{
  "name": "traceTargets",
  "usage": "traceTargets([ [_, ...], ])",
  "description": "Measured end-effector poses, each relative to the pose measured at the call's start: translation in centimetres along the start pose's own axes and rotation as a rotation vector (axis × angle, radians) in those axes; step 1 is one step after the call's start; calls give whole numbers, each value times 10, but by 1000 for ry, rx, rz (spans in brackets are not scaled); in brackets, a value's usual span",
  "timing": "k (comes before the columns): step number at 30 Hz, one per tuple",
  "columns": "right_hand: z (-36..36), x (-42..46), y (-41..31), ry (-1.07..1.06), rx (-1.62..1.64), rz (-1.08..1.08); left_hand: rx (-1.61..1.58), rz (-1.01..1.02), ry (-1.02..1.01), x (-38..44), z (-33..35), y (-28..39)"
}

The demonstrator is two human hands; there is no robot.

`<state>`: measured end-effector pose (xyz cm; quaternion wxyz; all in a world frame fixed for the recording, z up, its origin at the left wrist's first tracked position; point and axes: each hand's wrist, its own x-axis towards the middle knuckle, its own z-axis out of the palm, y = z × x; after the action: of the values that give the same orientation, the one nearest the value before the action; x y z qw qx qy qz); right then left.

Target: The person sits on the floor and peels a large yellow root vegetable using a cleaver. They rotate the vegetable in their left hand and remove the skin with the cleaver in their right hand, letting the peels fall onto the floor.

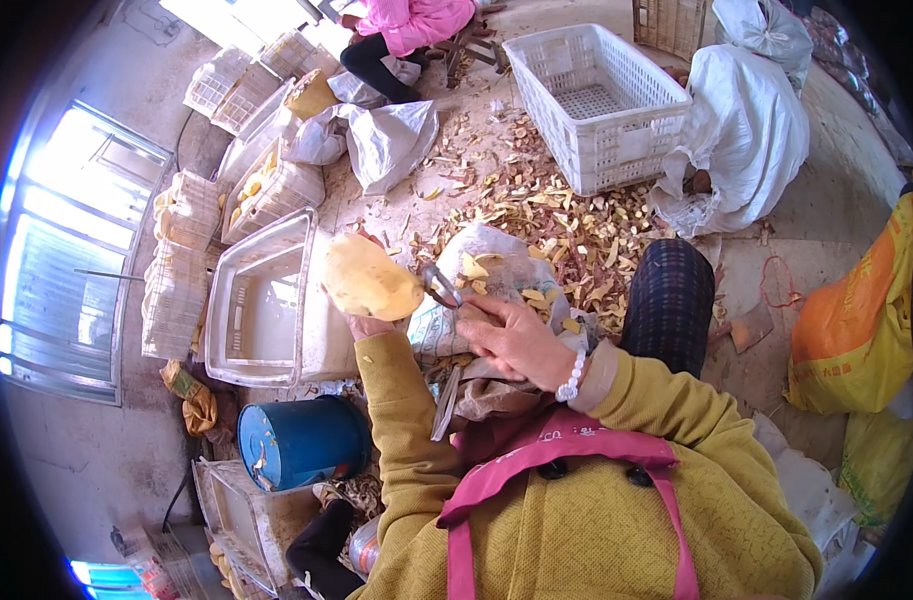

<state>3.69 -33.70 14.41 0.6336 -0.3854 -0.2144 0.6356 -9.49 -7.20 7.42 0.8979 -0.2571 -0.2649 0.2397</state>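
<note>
My left hand [370,328] holds up a large peeled yellow tuber [370,277] from below, and most of the palm is hidden behind it. In my right hand [522,339] is a peeler [441,286], its metal head close against the right end of the tuber. Whether the blade touches the flesh I cannot tell. Under both hands a whitish woven sack [494,247] covers my lap, with yellow peelings [474,267] scattered on it. A white bead bracelet [571,377] circles my right wrist.
Peelings [569,232] litter the floor ahead. A white plastic crate [629,154] stands beyond them, beside a white sack [749,135]. To my left are a water-filled tub [269,307], a blue bucket [299,442] and crates of peeled pieces [258,180]. Another person in pink [419,26] sits ahead.
</note>
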Motion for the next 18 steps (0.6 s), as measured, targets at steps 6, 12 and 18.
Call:
traceTargets([
  [6,-4,-23,-8,37,-316,-222,1423,463,428,10,15,-34],
  [12,-23,28,-27,214,-1112,-546,1490,424,514,12,16,-57],
  [18,-31,-1,-16,204,-1369,-523,1480,494,621,18,9,-60],
])
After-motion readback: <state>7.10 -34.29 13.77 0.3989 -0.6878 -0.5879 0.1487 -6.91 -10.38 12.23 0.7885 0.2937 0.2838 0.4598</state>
